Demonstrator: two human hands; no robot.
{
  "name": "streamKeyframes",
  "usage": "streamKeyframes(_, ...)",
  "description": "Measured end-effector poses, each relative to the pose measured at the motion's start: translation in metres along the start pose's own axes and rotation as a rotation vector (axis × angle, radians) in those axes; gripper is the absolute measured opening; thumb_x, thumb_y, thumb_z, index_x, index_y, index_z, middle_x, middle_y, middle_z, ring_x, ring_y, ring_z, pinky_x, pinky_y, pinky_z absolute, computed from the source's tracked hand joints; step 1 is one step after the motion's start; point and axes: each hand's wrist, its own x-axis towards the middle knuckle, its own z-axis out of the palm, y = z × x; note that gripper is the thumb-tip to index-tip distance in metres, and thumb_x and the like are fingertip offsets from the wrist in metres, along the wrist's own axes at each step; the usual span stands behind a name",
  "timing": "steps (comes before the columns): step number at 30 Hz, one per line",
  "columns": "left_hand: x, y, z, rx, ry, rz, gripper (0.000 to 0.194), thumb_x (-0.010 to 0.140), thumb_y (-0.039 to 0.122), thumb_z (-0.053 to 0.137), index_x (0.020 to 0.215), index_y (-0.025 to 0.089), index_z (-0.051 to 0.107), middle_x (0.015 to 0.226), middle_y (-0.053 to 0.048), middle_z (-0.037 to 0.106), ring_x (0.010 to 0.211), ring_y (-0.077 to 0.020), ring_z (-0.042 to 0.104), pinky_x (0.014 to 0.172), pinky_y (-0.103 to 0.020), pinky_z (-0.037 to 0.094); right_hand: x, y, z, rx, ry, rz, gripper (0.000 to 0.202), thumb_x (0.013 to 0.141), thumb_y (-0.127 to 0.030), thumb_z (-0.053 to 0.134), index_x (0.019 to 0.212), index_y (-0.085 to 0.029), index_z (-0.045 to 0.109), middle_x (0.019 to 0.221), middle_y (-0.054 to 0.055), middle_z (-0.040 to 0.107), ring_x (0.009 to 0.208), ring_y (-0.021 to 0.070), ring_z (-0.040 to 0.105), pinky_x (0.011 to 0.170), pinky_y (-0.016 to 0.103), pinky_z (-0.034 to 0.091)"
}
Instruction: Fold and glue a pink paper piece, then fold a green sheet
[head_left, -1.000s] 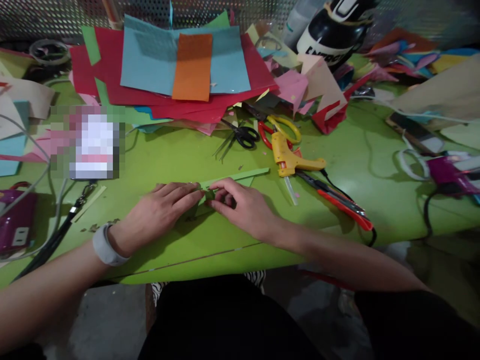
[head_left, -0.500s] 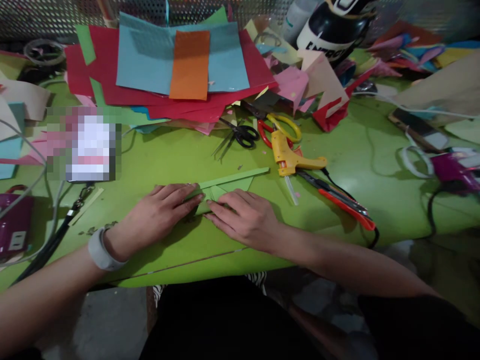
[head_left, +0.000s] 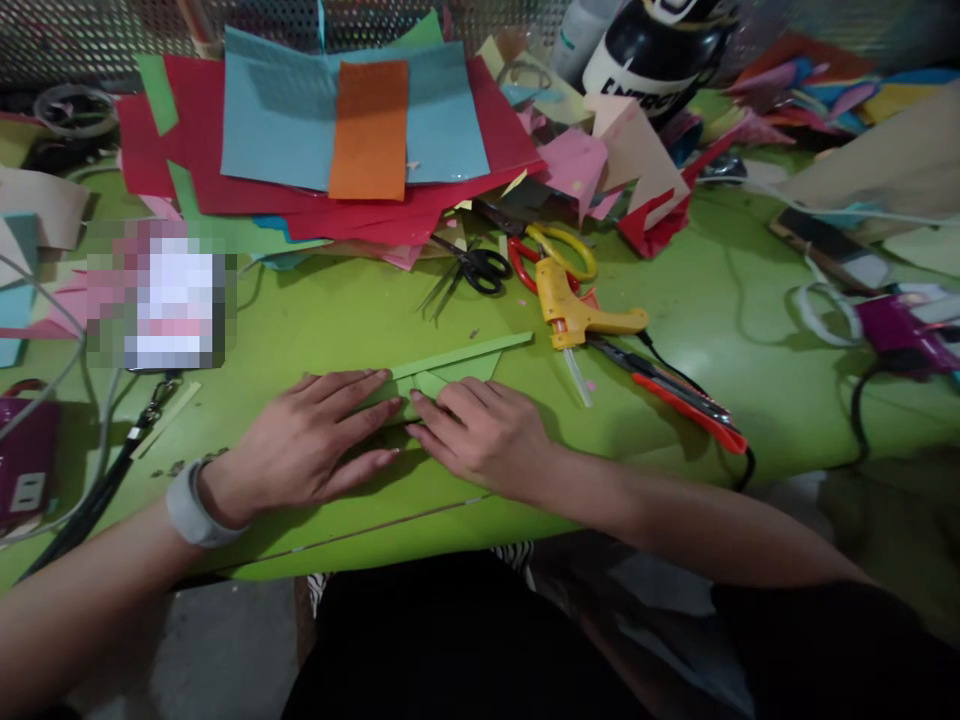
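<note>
A folded piece of green paper (head_left: 463, 364) lies on the table in front of me, a narrow folded strip running along its far edge. My left hand (head_left: 304, 438) rests flat over its left end, fingers stretched out and thumb apart. On the near side, my right hand (head_left: 484, 432) has its fingers bent and pressed on the paper, with the fingertips close to those of my left hand. Both hands hide part of the sheet. Just right of the paper lies a yellow glue gun (head_left: 564, 308) with a clear glue stick (head_left: 578, 378) jutting from it.
Black-handled scissors (head_left: 484, 270), red-and-yellow-handled scissors (head_left: 574, 250) and a red-handled cutting tool (head_left: 690, 412) lie beyond and to the right. A stack of red paper (head_left: 202, 150) and blue paper (head_left: 281, 120) stands behind. A black bottle (head_left: 649, 60) is at the back, a purple box (head_left: 30, 455) at left.
My left thumb has moved out from the paper toward me and now shows apart from the fingers. The whole view has shifted slightly; my right hand stays on the paper.
</note>
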Motion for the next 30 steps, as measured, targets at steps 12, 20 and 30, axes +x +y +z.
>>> streamKeyframes(12,0.002,0.007,0.009,0.044,0.062,-0.041,0.028,0.096,0.029,0.057,0.119,0.017,0.068,0.129,-0.012,0.067,0.114,-0.0272,0.067,0.087,-0.041,0.058,0.004,0.035,-0.031,0.320,-0.048,0.092,0.024,0.092,-0.013,0.052,0.107,-0.012,0.072,0.093,0.009,0.070,0.084,0.0189,0.063,0.074,0.033,0.052)
streamKeyframes(20,0.003,0.003,0.008,0.095,0.056,0.011,0.030,0.098,0.028,0.053,0.122,0.016,0.067,0.130,-0.013,0.067,0.112,-0.0285,0.068,0.085,-0.041,0.059,-0.014,0.043,-0.011,0.257,-0.084,-0.227,0.033,0.095,-0.033,0.056,0.119,-0.014,0.068,0.113,0.012,0.068,0.096,0.0227,0.061,0.079,0.038,0.052)
streamKeyframes(30,0.000,0.003,0.008,0.098,0.022,0.012,0.038,0.097,0.023,0.054,0.135,0.017,0.057,0.133,-0.013,0.064,0.118,-0.0302,0.065,0.088,-0.043,0.058,-0.019,0.040,-0.004,0.217,-0.093,-0.234,0.050,0.096,-0.052,0.052,0.125,-0.014,0.065,0.115,0.014,0.068,0.102,0.0237,0.059,0.084,0.038,0.048)
